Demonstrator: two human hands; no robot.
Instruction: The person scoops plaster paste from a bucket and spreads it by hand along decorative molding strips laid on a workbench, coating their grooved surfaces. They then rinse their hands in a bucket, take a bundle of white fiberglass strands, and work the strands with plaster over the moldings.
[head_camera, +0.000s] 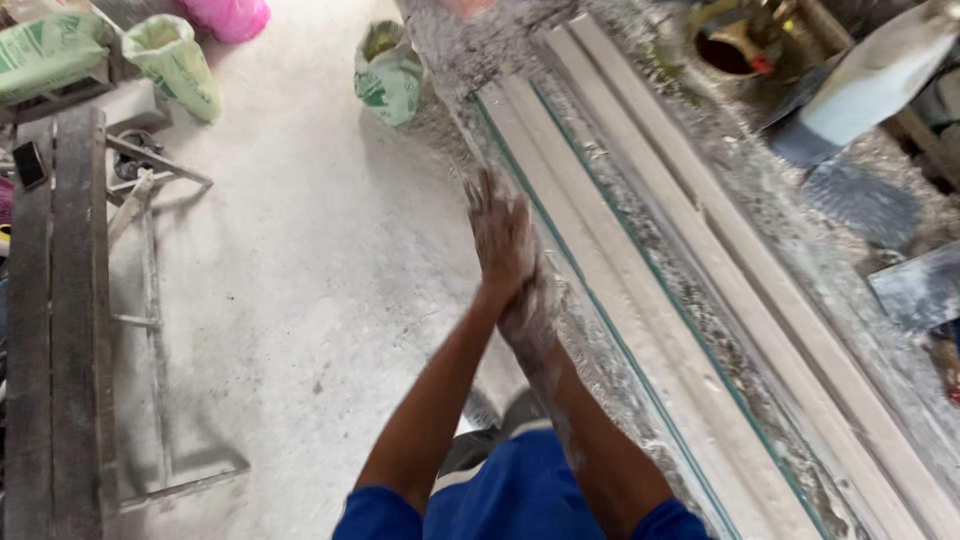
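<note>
**Plaster-Caked Hands Pressed Together Beside the Long Strips**

Head view is showing me holding both hands in front of me, palm against palm, at the near edge of the bench (600, 400). I am pressing my left hand (500, 235) flat against my right hand (528, 310), both coated in pale plaster up to the wrists. Neither grip is closing on anything; the fingers are lying together, straight, with nothing between them that I can make out.

Long pale moulded strips (700, 270) are lying side by side along the bench, just to the right of my hands and not touching them. Beyond them, a bucket (730, 45) is standing at the far end, and a flat trowel (860, 195) is resting well apart on the right. Green sacks (388, 75) are sitting on the dusty floor (300, 270), with a wooden frame (60, 300) off to the left.

Judging the risk: crumbs from my hands could be dropping onto the strips and marking them if their surface is still soft. My wrist is also hovering near the bench edge, so a careless swing could be knocking the nearest strip out of line.
</note>
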